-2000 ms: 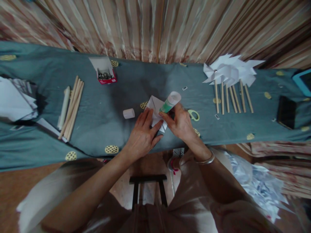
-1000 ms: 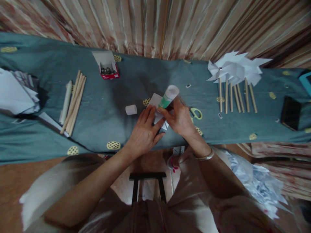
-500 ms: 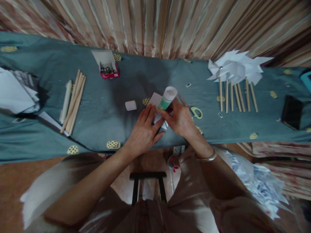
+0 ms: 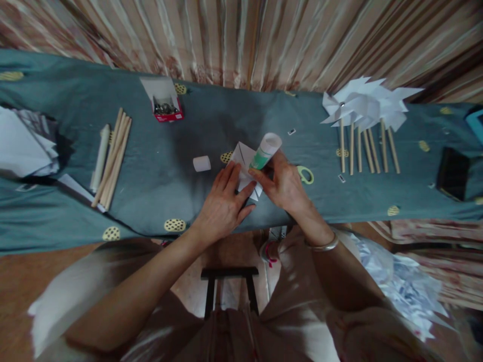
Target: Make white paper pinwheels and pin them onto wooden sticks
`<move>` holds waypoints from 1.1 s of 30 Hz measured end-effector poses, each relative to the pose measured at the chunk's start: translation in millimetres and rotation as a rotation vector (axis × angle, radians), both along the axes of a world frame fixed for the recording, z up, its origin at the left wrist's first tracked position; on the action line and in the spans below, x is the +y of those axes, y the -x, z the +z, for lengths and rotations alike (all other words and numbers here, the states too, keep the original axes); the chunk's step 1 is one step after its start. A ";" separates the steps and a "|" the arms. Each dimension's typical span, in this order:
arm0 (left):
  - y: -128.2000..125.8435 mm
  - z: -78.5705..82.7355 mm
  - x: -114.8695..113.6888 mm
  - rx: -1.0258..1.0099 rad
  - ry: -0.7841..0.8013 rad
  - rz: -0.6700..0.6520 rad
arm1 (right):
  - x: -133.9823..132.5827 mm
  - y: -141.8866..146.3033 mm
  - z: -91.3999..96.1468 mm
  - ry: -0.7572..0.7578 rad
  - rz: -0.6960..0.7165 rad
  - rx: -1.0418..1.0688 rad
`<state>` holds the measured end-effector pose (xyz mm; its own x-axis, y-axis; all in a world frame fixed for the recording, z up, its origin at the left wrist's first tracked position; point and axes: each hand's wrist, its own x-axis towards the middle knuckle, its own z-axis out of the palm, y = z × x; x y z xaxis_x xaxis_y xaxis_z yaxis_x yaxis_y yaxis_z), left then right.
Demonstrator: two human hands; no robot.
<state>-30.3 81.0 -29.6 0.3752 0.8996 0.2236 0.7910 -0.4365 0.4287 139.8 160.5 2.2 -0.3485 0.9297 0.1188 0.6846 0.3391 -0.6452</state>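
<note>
My right hand (image 4: 285,183) is closed around a white and green glue stick (image 4: 266,150), tilted with its lower end down at a piece of white paper (image 4: 245,153). That paper lies on the cloth with cut or fold lines running across it. My left hand (image 4: 224,201) rests flat on the paper's left side, fingers spread, pressing it to the table. Left of the paper lies a white cap (image 4: 202,163). Just past my right hand, the light green handle of scissors (image 4: 305,174) shows; their blades are hidden.
A green cloth (image 4: 151,151) covers the table. Wooden sticks (image 4: 113,161) and stacked paper (image 4: 24,143) lie left. An opened red box (image 4: 168,108) holds small metal pieces. Paper pinwheels (image 4: 368,103) on sticks lie right, near a dark wallet-like object (image 4: 453,173). Below right is a bag (image 4: 403,286).
My right hand has shifted slightly right with the glue stick, which now leans more to the right. More of the paper shows. My left hand stays nearly where it was.
</note>
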 end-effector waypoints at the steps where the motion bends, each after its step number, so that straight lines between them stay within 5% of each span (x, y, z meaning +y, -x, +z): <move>1: 0.0 0.3 0.0 0.003 0.003 0.000 | 0.4 0.0 0.0 0.007 -0.002 0.004; 17: -0.4 -0.6 1.5 -0.015 -0.002 -0.002 | 5.0 14.9 -1.3 -0.051 0.003 -0.030; 33: 0.3 2.1 1.7 0.008 0.005 -0.013 | -3.6 9.7 2.8 0.059 0.043 0.017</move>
